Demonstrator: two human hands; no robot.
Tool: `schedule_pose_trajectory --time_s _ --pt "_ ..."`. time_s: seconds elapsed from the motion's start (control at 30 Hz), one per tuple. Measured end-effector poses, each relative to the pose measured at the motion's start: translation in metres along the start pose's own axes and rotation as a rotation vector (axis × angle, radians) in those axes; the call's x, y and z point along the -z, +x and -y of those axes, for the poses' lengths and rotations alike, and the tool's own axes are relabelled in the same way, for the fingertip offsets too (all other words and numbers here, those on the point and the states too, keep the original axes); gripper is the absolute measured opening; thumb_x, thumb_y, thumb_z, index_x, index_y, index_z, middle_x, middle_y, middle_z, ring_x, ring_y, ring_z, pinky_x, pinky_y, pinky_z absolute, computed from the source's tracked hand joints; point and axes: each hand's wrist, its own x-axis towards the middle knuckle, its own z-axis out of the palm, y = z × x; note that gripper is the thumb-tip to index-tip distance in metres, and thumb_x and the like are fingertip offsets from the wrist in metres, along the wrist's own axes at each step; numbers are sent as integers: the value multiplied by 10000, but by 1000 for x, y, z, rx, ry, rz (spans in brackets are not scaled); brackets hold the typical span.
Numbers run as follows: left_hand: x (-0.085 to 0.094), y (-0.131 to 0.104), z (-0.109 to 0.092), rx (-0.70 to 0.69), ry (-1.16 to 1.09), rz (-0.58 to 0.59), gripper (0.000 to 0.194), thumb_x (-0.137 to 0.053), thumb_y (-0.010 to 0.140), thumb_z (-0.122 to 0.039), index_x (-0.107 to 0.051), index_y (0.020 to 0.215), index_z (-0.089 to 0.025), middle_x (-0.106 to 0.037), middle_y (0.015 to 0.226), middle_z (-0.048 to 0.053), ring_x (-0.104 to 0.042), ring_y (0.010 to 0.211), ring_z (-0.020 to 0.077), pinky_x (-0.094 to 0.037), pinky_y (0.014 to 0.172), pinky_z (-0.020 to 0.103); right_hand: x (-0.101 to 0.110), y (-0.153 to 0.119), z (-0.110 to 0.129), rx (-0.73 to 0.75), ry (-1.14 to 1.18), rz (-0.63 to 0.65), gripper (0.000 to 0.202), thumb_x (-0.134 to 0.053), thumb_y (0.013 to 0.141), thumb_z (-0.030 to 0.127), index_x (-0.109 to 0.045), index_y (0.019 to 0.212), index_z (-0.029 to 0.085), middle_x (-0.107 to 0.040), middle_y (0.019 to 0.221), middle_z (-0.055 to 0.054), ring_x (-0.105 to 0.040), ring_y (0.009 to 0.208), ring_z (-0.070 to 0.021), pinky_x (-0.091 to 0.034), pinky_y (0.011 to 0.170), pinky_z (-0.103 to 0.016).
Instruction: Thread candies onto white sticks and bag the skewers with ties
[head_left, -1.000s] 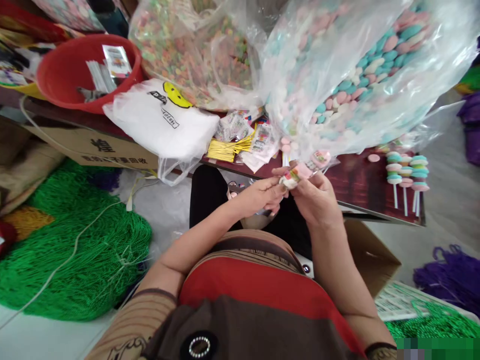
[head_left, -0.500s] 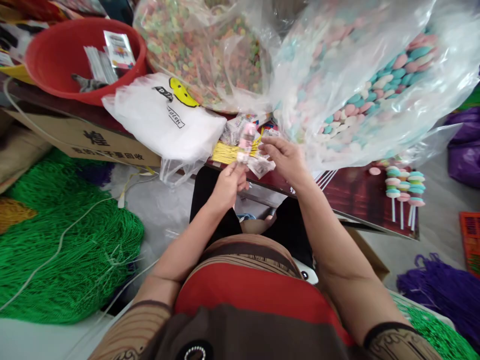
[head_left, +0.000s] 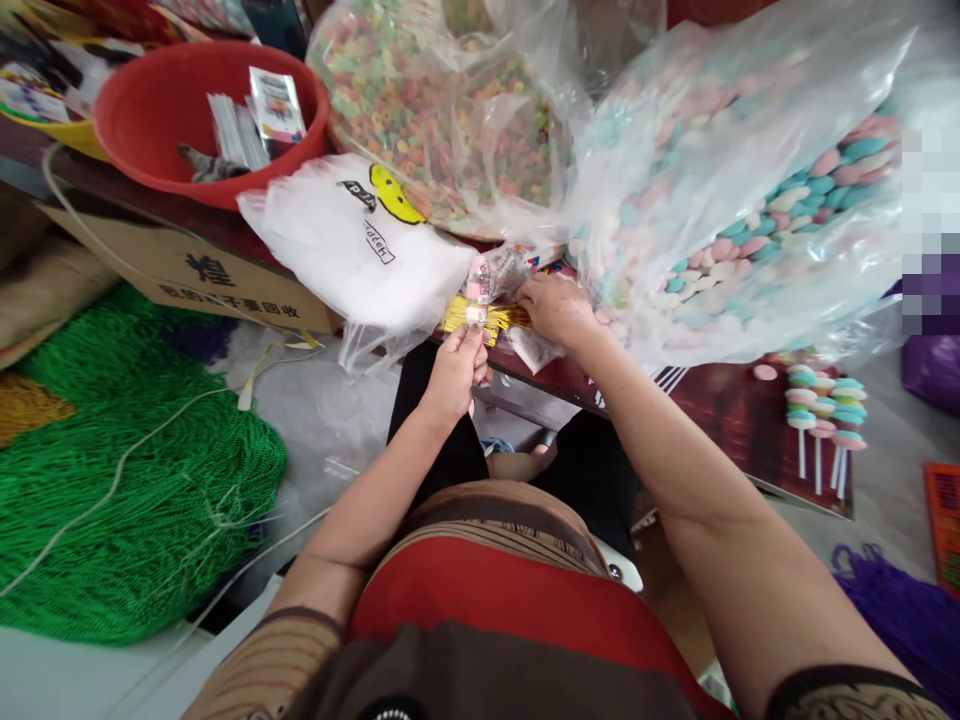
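Observation:
My left hand [head_left: 456, 375] is closed in a pinch around the lower end of a marshmallow skewer [head_left: 477, 290] in a clear wrapper, held upright with pink and white pieces showing. Behind it lies a bundle of yellow twist ties [head_left: 491, 318] at the table edge. My right hand [head_left: 556, 310] is palm down at the right end of those ties, its fingers curled together and their tips partly hidden. Whether a tie is between them I cannot make out. Just below that hand rests a small clear wrapper [head_left: 534, 350].
Big clear bags of small ring candies [head_left: 442, 120] and coloured marshmallows [head_left: 750, 220] stand behind. To the left are a white plastic bag [head_left: 352, 250] and a red basin [head_left: 210, 120]. Finished marshmallow skewers [head_left: 825, 405] lie at the table's right end. Green netting [head_left: 135, 480] covers the floor.
My right hand has lowered onto the yellow twist ties, its fingers curling down. The wrapped skewer in my left hand has shifted slightly left. The whole view has moved a little.

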Motion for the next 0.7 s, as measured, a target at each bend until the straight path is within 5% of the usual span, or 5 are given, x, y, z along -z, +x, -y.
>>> schedule_pose_trajectory --time_s 0.37,0.7 --pt "2 5 0 10 -83 -7 280 -536 1041 -340 -526 806 -188 -298 450 -135 -270 341 31 -359 452 159 2 -3 -5 8 62 -26 373 -442 999 228 -740 1218 179 -767 1162 -135 -666 1042 -283 -461 828 -356" --pt "6 8 1 19 -115 -27 297 -586 1018 -385 -516 800 -195 -293 455 -137 -268 341 31 -347 446 162 -9 4 -6 2 167 -34 346 -456 1004 259 -793 1067 217 -766 1106 -102 -653 1021 -268 -471 854 -360"
